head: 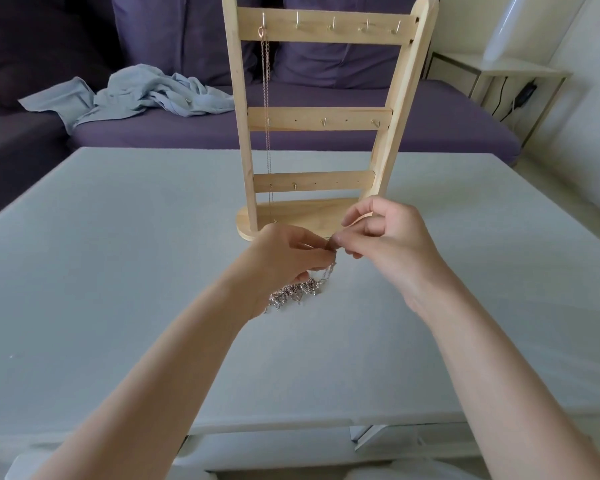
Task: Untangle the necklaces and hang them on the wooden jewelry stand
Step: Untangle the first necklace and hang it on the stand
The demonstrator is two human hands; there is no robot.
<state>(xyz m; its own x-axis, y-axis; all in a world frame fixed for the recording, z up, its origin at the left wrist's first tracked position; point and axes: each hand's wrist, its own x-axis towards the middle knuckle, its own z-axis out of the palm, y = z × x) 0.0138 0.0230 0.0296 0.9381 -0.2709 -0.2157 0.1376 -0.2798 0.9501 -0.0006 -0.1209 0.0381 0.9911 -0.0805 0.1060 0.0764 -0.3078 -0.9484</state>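
A wooden jewelry stand (321, 119) with three hooked crossbars rises at the far middle of the table. A thin rose-gold necklace (266, 109) hangs from its top left hook down to the base. Just in front of the stand's base, my left hand (284, 258) and my right hand (385, 240) meet and both pinch the upper end of a silver necklace (298, 291). Its chunky bunched part rests on the table below my left hand, and part of the chain is hidden by my fingers.
The pale grey table (118, 271) spreads wide on both sides of my arms. Behind it stands a purple sofa (430, 116) with a crumpled light-blue shirt (136, 95) on it. A white side table (520, 71) stands at the far right.
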